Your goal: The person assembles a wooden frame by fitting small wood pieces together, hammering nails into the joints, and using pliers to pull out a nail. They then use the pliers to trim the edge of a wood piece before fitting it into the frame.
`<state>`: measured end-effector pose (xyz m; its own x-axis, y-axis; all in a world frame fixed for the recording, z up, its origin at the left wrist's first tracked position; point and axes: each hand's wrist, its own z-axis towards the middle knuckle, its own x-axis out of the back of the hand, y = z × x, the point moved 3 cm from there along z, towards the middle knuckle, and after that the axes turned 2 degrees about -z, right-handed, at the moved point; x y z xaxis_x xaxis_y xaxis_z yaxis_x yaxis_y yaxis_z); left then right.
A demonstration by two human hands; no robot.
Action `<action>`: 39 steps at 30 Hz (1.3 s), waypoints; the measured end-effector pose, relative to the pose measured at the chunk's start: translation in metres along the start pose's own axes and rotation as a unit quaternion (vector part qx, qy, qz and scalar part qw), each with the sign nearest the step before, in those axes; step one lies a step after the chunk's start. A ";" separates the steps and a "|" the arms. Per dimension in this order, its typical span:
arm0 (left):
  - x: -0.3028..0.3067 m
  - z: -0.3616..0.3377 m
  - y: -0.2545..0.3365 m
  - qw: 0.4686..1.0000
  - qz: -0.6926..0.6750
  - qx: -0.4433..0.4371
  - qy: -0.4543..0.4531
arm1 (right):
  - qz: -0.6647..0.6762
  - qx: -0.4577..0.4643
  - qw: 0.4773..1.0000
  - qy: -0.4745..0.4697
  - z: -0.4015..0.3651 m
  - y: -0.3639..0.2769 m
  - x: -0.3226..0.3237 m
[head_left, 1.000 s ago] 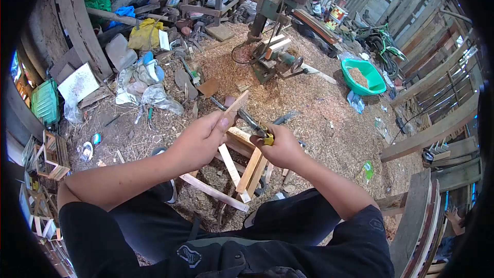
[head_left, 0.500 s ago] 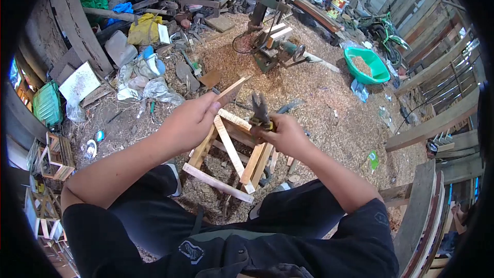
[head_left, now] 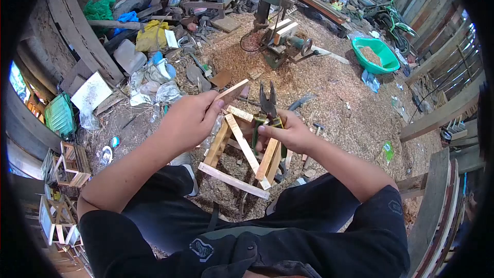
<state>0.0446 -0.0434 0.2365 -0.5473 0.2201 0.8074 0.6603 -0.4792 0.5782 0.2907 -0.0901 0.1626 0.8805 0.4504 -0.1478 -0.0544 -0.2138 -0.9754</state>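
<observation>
My left hand point(head_left: 195, 119) is closed around a thin piece of wood point(head_left: 232, 92), which points up and to the right. In my right hand point(head_left: 287, 133) I grip a pair of pliers point(head_left: 268, 102) by the dark green and yellow handles. The plier jaws point away from me and stand a little apart, with nothing between them. Below both hands, between my legs, a small wooden frame point(head_left: 234, 179) of nailed slats rests on the ground, with one slat running diagonally. My right hand partly covers its far right corner.
Wood shavings cover the ground. A hammer point(head_left: 317, 127) lies right of the frame. Farther off stand a machine with a handwheel point(head_left: 306, 46), a green basin point(head_left: 390, 65) of shavings and a small motorbike point(head_left: 397, 27). Plastic bags point(head_left: 168, 91) and scraps lie left; small wooden frames point(head_left: 70, 167) are stacked lower left.
The pliers have turned more upright and their jaws look wider apart. The piece of wood has tilted slightly in my left hand. The whole view has shifted a little.
</observation>
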 end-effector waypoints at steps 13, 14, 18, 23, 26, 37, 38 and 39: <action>-0.002 0.005 0.005 0.997 0.077 -0.010 -0.015 | -0.246 -0.076 0.966 0.018 0.001 0.021 -0.012; -0.003 0.005 0.005 0.996 0.091 -0.009 -0.019 | -0.245 -0.072 0.967 0.020 0.001 0.024 -0.010; -0.005 0.004 0.003 0.992 0.125 -0.027 -0.017 | -0.236 -0.077 0.969 0.024 0.000 0.026 -0.006; -0.004 0.001 0.003 0.985 0.170 -0.026 -0.032 | -0.265 -0.101 0.958 0.031 -0.002 0.011 -0.011; -0.005 -0.002 0.002 0.981 0.186 -0.027 -0.042 | -0.321 -0.094 0.942 0.033 -0.004 0.008 -0.013; -0.005 -0.005 0.000 0.971 0.218 -0.035 -0.095 | -0.507 -0.016 0.861 0.033 -0.007 0.002 -0.013; -0.004 -0.005 0.000 0.972 0.214 -0.033 -0.092 | -0.477 -0.043 0.877 0.034 -0.009 -0.004 -0.016; -0.003 -0.005 -0.001 0.973 0.210 -0.031 -0.089 | -0.447 -0.070 0.891 0.034 -0.010 -0.008 -0.018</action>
<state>0.0437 -0.0478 0.2329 -0.1351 0.1343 0.9817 0.7708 -0.6083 0.1893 0.2806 -0.1053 0.1746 0.5695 0.4416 0.6932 0.7381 0.0963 -0.6678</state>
